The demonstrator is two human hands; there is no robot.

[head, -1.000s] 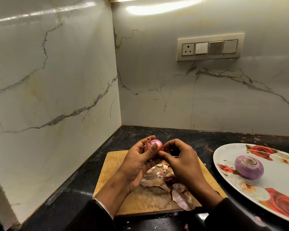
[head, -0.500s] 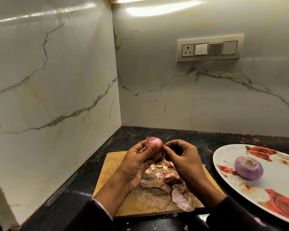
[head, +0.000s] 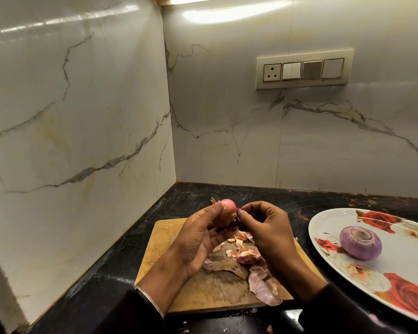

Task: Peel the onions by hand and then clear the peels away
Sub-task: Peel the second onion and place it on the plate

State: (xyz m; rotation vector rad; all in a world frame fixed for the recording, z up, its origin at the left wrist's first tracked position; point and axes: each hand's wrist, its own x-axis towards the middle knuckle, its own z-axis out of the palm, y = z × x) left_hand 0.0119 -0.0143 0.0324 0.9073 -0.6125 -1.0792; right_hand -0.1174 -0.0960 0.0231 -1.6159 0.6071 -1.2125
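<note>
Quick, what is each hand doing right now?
Left hand: holds the small onion above the board.
Right hand: fingers pinch at the onion's skin.

Dim, warm light from a strip (head: 229,10) overhead; glare streaks on the glossy marble walls (head: 70,116). Black tabletop (head: 203,196) nearly swallows detail (faint sheen only). Wide-angle bowing at the edges, bottom corners dark, focus slightly soft.
</note>
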